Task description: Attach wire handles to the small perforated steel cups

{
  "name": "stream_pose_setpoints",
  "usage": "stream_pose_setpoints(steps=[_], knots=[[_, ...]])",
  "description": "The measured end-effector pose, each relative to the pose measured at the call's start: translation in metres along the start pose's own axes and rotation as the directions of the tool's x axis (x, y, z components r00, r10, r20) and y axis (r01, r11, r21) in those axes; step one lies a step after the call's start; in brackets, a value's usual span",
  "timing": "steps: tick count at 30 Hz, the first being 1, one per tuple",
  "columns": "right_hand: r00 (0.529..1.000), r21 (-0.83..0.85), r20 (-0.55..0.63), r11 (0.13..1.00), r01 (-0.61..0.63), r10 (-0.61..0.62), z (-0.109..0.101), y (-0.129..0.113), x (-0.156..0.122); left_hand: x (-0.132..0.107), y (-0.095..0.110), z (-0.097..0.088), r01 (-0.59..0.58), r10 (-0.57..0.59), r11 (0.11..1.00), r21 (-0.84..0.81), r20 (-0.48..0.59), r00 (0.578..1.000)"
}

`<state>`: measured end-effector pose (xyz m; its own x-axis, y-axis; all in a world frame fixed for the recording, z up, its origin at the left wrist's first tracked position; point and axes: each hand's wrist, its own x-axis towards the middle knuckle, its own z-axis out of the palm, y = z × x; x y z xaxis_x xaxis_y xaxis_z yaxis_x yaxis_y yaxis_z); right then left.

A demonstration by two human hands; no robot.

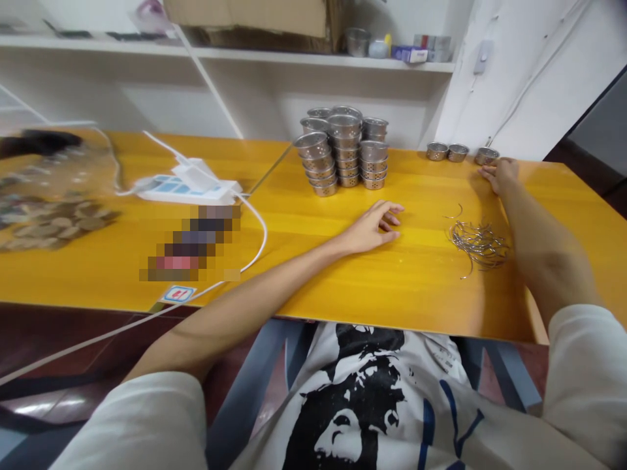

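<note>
Over the middle of the table, my left hand (376,227) is empty, its fingers loosely curved and apart. My right hand (500,175) is stretched to the back right, fingertips close in front of a small perforated metal cup (486,155); whether they touch it I cannot tell. Two more such cups, one (458,153) and another (437,151), stand in a row to its left. Several stacks of the same cups (347,150) rise behind my left hand. A loose pile of thin curved metal wires (477,245) lies between my forearms.
A white power strip (189,189) with a plug and cable lies left, beside a pixelated patch. Farther left are blurred round tan pieces (63,222) and clear plastic. A white shelf (313,57) with a cardboard box (255,19) runs behind the yellow table (416,294).
</note>
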<state>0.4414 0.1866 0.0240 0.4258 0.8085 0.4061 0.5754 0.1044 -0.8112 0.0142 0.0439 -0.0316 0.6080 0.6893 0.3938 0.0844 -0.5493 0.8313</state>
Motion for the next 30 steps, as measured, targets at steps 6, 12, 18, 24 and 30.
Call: stream_pose_setpoints(steps=[6, 12, 18, 24, 30], knots=[[0.957, 0.093, 0.039, 0.953, -0.289, 0.287, 0.007, -0.001, 0.010, 0.000, 0.001, 0.001, 0.016, -0.016, 1.000, -0.009, -0.005, 1.000], [0.948, 0.162, 0.025, 0.935, -0.316, 0.316, 0.012, 0.009, 0.008, 0.002, -0.001, 0.000, 0.035, -0.035, 0.999, -0.036, -0.010, 0.999], [0.944, 0.137, 0.055, 0.934, -0.329, 0.324, -0.002, 0.003, -0.006, -0.003, 0.004, 0.005, 0.009, -0.009, 1.000, 0.005, -0.024, 1.000], [0.959, -0.024, 0.141, 0.969, -0.245, 0.245, -0.102, -0.024, -0.010, 0.015, 0.048, -0.067, -0.090, 0.314, 0.836, 0.542, -0.337, 0.888], [0.993, 0.019, 0.117, 1.000, -0.016, 0.014, -0.134, -0.073, -0.066, 0.026, 0.042, -0.161, 0.238, 0.262, 0.774, 0.587, -0.638, 0.724]])
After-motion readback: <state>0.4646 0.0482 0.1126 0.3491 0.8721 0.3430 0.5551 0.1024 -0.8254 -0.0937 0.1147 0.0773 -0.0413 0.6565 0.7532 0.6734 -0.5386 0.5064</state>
